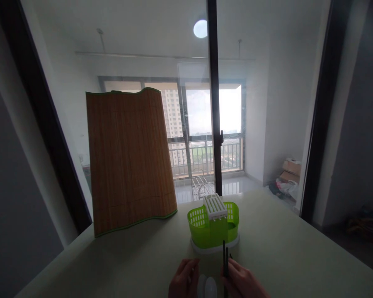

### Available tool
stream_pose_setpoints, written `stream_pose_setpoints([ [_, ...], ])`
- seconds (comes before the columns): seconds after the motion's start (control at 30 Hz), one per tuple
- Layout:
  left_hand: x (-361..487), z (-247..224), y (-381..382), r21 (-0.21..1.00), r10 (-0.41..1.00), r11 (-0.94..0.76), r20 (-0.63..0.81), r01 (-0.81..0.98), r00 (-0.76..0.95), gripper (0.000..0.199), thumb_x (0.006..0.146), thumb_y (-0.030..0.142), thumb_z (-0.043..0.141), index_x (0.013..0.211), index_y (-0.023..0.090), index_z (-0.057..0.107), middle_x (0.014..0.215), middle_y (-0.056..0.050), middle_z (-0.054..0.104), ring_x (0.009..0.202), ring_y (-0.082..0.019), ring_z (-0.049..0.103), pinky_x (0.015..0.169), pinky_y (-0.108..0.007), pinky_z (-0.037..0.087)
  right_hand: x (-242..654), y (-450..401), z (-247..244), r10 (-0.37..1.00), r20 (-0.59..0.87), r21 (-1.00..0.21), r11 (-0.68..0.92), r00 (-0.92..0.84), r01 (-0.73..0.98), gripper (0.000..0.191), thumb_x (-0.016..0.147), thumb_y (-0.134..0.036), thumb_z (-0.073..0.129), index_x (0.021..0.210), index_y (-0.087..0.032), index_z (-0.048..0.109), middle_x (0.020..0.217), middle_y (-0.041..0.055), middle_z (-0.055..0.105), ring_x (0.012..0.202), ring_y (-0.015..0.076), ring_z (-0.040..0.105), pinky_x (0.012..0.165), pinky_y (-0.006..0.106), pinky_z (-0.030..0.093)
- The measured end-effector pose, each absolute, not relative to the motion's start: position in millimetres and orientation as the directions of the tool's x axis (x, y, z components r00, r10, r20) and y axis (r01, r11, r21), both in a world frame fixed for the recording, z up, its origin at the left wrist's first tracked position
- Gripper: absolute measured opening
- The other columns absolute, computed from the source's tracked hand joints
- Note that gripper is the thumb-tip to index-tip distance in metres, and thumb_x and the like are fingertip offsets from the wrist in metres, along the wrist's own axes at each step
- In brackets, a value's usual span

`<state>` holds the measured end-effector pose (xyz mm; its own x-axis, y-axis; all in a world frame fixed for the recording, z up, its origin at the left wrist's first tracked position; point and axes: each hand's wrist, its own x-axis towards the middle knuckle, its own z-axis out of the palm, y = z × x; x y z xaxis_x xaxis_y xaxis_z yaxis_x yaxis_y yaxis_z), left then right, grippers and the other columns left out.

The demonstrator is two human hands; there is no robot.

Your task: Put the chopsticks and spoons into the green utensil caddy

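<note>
Near the bottom edge of the head view, my right hand [240, 278] is closed around some thin dark sticks [225, 258], which point up and away toward the basket. My left hand [184, 278] has its fingers bent together beside a white rounded object [210, 286]; what those fingers hold, if anything, is hidden. The white object lies between my two hands, partly cut off by the frame. Just beyond them stands a green plastic basket [203, 236] on a white base, with a white slotted piece [215, 205] across its middle.
A brown slatted mat [130, 161] with green edging stands upright on the pale table [273, 244], left of the basket. Behind the table are a dark-framed glass door [215, 103] and a white rack [202, 187]. Boxes and bags [289, 176] lie on the floor at right.
</note>
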<state>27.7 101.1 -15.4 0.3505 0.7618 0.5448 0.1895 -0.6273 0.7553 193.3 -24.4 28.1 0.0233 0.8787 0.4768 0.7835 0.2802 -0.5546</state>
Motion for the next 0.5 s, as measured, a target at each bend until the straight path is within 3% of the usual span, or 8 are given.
stream_pose_setpoints([
  [0.1,33,-3,95,0.77,0.739,-0.631,0.557,0.099,0.379,0.041,0.085,0.053,0.051,0.098,0.021,0.073,0.07,-0.003,0.063,0.053,-0.012,0.056,0.047,-0.02,0.047,198,-20,15,0.884,0.466,-0.554,0.258,0.038,0.791,0.028,0.094,-0.039,0.038,0.095,-0.021,0.059,0.088,0.0066,0.063,0.075,0.0164,0.063,0.067,0.024,0.051],
  [0.23,41,24,86,0.698,0.539,-0.716,0.563,-0.011,0.626,0.043,0.082,0.051,0.058,0.112,0.021,0.068,0.074,-0.003,0.063,0.053,-0.01,0.056,0.043,-0.016,0.045,199,-12,10,0.893,0.45,-0.512,0.282,-0.026,0.811,0.026,0.091,-0.038,0.043,0.101,-0.022,0.061,0.091,0.0063,0.066,0.075,0.0159,0.064,0.067,0.022,0.052],
  [0.3,47,35,81,0.642,0.442,-0.766,0.547,-0.018,0.711,0.035,0.084,0.047,0.057,0.099,0.019,0.07,0.074,-0.004,0.063,0.055,-0.01,0.057,0.047,-0.017,0.047,197,-9,10,0.89,0.451,-0.496,0.31,-0.063,0.811,0.027,0.091,-0.037,0.044,0.105,-0.023,0.061,0.095,0.0068,0.067,0.076,0.0156,0.064,0.066,0.022,0.052],
  [0.4,52,48,74,0.574,0.403,-0.818,0.545,0.023,0.735,0.033,0.089,0.044,0.051,0.077,0.018,0.068,0.07,-0.004,0.062,0.06,-0.012,0.058,0.056,-0.019,0.049,195,-6,11,0.888,0.453,-0.498,0.327,-0.081,0.803,0.027,0.089,-0.032,0.044,0.11,-0.024,0.06,0.099,0.0077,0.068,0.078,0.0158,0.065,0.067,0.022,0.052],
  [0.5,47,67,71,0.576,0.403,-0.817,0.531,0.032,0.746,0.032,0.091,0.041,0.047,0.08,0.018,0.067,0.075,-0.005,0.065,0.065,-0.013,0.061,0.059,-0.02,0.05,198,-10,8,0.9,0.431,-0.498,0.292,-0.059,0.817,0.027,0.085,-0.025,0.048,0.109,-0.024,0.059,0.099,0.0069,0.068,0.079,0.0161,0.065,0.068,0.022,0.052],
])
